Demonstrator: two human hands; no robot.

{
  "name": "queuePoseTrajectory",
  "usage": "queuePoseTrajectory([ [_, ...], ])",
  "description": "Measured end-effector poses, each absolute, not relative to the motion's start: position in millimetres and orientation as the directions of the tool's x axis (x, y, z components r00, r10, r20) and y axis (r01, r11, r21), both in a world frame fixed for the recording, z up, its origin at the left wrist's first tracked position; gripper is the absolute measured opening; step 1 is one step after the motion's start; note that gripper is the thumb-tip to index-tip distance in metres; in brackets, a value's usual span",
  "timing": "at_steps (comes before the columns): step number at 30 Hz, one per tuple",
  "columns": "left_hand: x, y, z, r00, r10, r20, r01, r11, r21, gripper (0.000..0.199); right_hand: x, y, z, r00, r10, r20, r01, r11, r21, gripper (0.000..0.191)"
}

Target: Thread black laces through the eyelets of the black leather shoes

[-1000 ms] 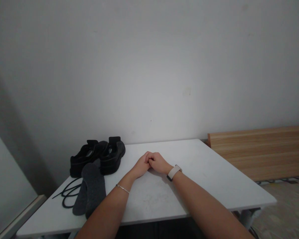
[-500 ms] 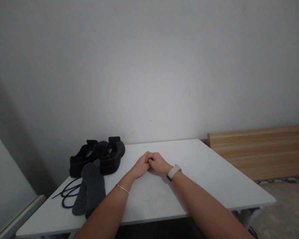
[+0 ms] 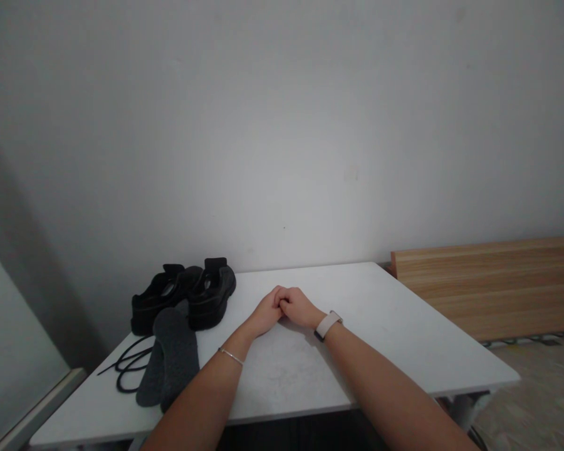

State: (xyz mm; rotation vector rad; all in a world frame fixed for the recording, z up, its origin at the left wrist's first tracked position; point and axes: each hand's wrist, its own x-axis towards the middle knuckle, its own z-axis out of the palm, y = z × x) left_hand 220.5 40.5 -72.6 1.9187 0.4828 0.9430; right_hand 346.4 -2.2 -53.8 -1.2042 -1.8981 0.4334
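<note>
My left hand and my right hand rest together on the white table, fingers curled and touching each other. Both are closed, and whether anything lies inside them is hidden. To the left stand two black shoes with their tongues up. Dark grey insoles lie in front of the shoes, one partly over the other, close to my left forearm. A loose black shoelace is looped on the table beside the insoles.
A plain wall rises behind the table. On the right, beyond the table edge, is a wooden panel. A pale board with a ledge stands at the lower left.
</note>
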Motion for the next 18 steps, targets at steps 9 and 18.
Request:
queuePoseTrajectory([
  [9,221.5,43.3,-76.2,0.627,0.653,0.425,-0.053,-0.509,0.859,0.029,346.9,-0.7,-54.9,-0.208,0.866,0.455,0.58,0.483,-0.655,0.03],
  [18,221.2,40.6,-73.1,0.63,0.652,0.422,-0.055,-0.505,0.861,0.029,347.3,0.4,-56.4,-0.208,0.865,0.457,0.579,0.485,-0.655,0.029],
])
